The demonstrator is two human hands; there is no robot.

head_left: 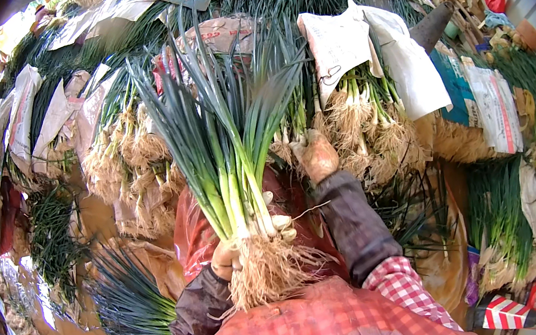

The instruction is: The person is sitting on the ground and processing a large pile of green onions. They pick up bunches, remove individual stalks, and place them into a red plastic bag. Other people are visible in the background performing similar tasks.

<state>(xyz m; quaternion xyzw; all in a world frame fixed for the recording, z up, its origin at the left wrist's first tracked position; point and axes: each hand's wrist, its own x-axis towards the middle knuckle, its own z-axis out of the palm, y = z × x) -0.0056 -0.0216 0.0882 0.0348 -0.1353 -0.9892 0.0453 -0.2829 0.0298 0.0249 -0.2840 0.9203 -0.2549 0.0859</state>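
Note:
A thick bunch of green onions [234, 197] stands nearly upright in front of my body, with white stems, long dark leaves and a shaggy mass of pale roots. My left hand [224, 258] is closed round its lower left side; the roots and stems hide part of the fingers. Farther forward and to the right, my right hand [319, 157] is bent closed at the root ends of other green onions [300, 121] in the pile. The fingertips there are partly hidden. A red plastic apron [265, 331] covers my front below the held bunch.
Rooted onion bunches [362, 122] hang at the front of the pile, partly under a white sack [336, 43]. Loose dark leaves [129, 306] lie at lower left. More bunches [504, 215] lie at right, near a corrugated metal wall [534, 3].

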